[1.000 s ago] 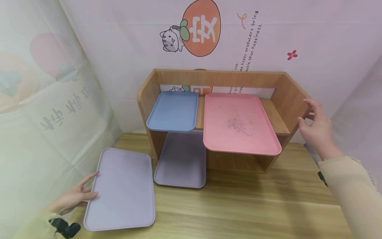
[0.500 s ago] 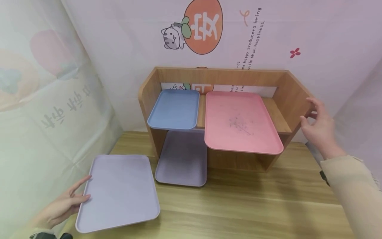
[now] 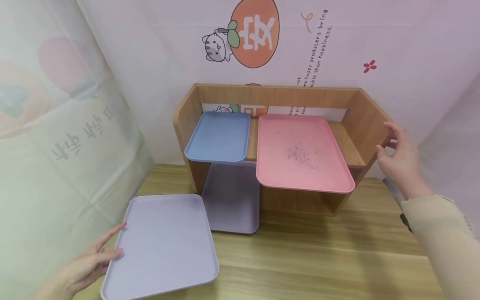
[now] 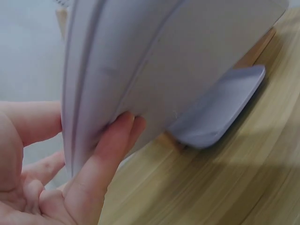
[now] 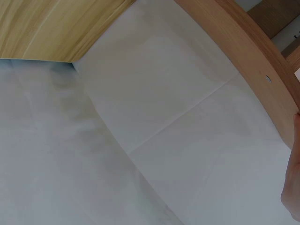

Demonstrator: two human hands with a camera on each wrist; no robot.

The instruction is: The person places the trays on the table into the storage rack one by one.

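My left hand [image 3: 91, 262] grips the left edge of a lilac tray [image 3: 161, 246], thumb on top. The left wrist view shows fingers [image 4: 110, 145] pressed against the tray's underside [image 4: 187, 61]. The tray is held above the table, left of a wooden shelf [image 3: 277, 96]. At the shelf's right side panel [image 3: 369, 127], my right hand [image 3: 403, 162] holds the front edge between thumb and fingers. A second lilac tray [image 3: 234, 200] lies in the lower left compartment, partly covered by the held tray. A blue tray [image 3: 219, 137] and a larger pink tray [image 3: 300, 150] lie on the upper level.
The shelf stands on a wood-grain table [image 3: 300, 258] against a printed cloth backdrop [image 3: 150, 50]. The pink tray juts out past the shelf front. Cloth [image 3: 56, 166] also hangs close along the left side.
The held lilac tray moved left and toward me, then back right, now overlapping the second lilac tray in view. My right hand stays on the shelf panel.
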